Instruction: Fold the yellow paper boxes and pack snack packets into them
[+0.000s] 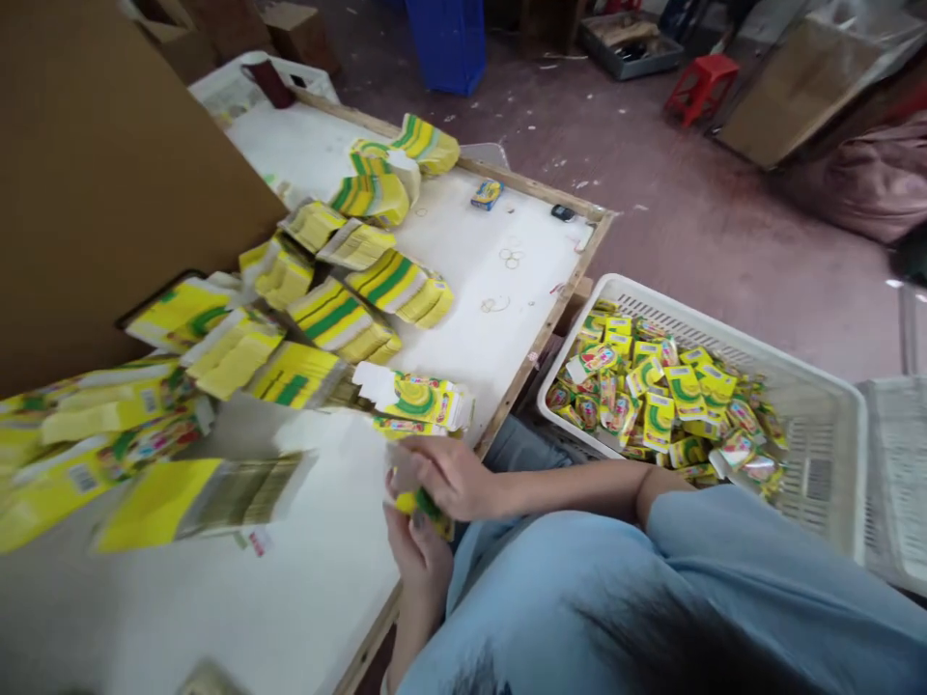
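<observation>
My right hand (456,475) and my left hand (420,555) meet at the table's front edge, both closed on a small yellow-and-green carton (407,502). Fingers cover much of it, and a pale flap sticks up at its top. Just beyond my hands lie some yellow cartons (418,401) with a lemon-like print and white flaps. Farther left, bundles of flat yellow-and-green cartons (333,319) are spread in rows over the white table (311,598). A tilted stack of flat cartons (210,497) lies nearer on the left.
Beside me on the right, a white plastic basket (818,386) holds many filled yellow packs (673,396). A blue box (488,195), a small black device (562,212) and rubber bands (511,258) lie on the table. A large brown cardboard panel (108,193) stands left. A red stool (701,89) stands behind.
</observation>
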Demonstrator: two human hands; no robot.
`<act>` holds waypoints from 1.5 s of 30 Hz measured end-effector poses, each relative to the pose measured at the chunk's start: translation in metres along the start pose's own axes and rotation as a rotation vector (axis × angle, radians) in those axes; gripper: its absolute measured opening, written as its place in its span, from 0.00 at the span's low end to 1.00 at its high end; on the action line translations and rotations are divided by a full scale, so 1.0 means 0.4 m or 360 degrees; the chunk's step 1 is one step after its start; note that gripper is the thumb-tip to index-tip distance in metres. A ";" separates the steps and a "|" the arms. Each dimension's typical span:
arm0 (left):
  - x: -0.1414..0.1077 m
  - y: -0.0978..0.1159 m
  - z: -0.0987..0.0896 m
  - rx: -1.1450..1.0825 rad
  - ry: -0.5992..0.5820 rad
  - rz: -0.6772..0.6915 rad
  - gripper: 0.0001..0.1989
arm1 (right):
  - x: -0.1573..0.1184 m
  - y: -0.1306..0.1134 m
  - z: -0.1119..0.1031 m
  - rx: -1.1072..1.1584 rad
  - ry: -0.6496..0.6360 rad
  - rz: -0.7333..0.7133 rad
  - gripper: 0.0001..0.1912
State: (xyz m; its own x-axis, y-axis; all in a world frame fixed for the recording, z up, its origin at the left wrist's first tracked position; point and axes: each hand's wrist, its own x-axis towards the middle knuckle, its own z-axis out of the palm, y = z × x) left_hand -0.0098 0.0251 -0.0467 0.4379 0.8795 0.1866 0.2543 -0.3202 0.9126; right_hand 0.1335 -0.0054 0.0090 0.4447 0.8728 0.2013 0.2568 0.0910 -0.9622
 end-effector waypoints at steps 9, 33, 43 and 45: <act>-0.053 0.072 0.005 -0.0316 -0.0144 -0.0648 0.28 | -0.097 0.087 -0.004 0.0480 -0.0018 0.0479 0.23; -0.098 0.070 -0.048 -0.0470 -0.0451 -0.0579 0.29 | -0.134 0.108 -0.147 0.0251 -0.0920 0.0207 0.23; -0.087 0.074 -0.059 -0.0341 -0.0492 -0.0489 0.28 | -0.106 0.085 -0.132 0.0872 -0.1130 0.1017 0.24; -0.092 0.066 -0.062 -0.0292 -0.0533 -0.0457 0.28 | -0.101 0.090 -0.142 0.0924 -0.1230 0.1104 0.24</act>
State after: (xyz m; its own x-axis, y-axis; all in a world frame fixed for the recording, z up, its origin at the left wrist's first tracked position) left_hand -0.0404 -0.0069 -0.0206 0.6338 0.7516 -0.1827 0.2626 0.0131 0.9648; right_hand 0.1735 -0.0645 -0.0233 -0.3510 0.8611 -0.3679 -0.3501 -0.4851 -0.8013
